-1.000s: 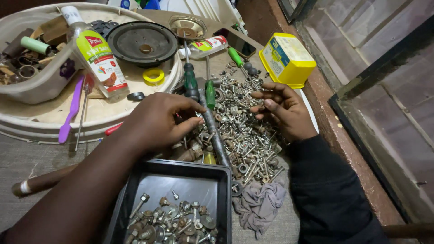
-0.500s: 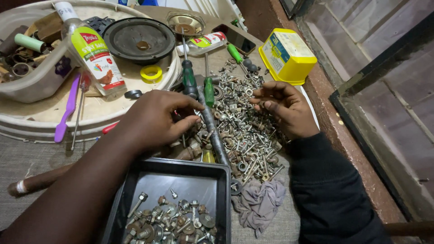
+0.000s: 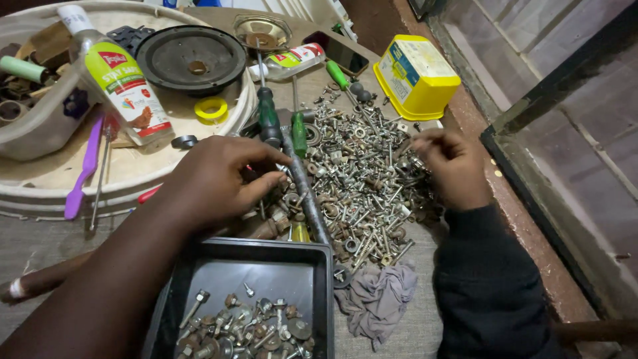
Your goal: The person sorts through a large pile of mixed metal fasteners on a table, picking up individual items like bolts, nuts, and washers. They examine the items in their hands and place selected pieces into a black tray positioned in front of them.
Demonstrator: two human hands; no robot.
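Loose hardware — a heap of screws, bolts, nuts and washers (image 3: 362,176) spread on the tabletop (image 3: 40,239), between the two hands.

Left hand (image 3: 219,179): fingertips pinched at the heap's left edge, just beside a dark rod (image 3: 306,193); what the grip holds is too small to tell. Right hand (image 3: 452,166): fingers curled over the heap's right edge, grip closed on a small piece that cannot be made out.

Handling note, as a judgement: lift one piece at a time with the fingertips, and keep the heap spread thin so long bolts do not drag their neighbours along.

Containers:
- Black tray (image 3: 312,279), near edge of the tabletop, just below the left hand — holds bolts and nuts gathered at its near end; far half bare.
- Round pale tray (image 3: 40,189), to the left — carries a squeeze bottle (image 3: 123,90) lying down, a black speaker cone (image 3: 193,60), a yellow tape roll (image 3: 211,110), a purple-handled tool (image 3: 83,169).
- Yellow tub (image 3: 415,76), lid on, beyond the heap; contents hidden.

Also: green-handled screwdrivers (image 3: 269,116) at the heap's far-left edge; grey rag (image 3: 379,299) touching the heap's near edge.
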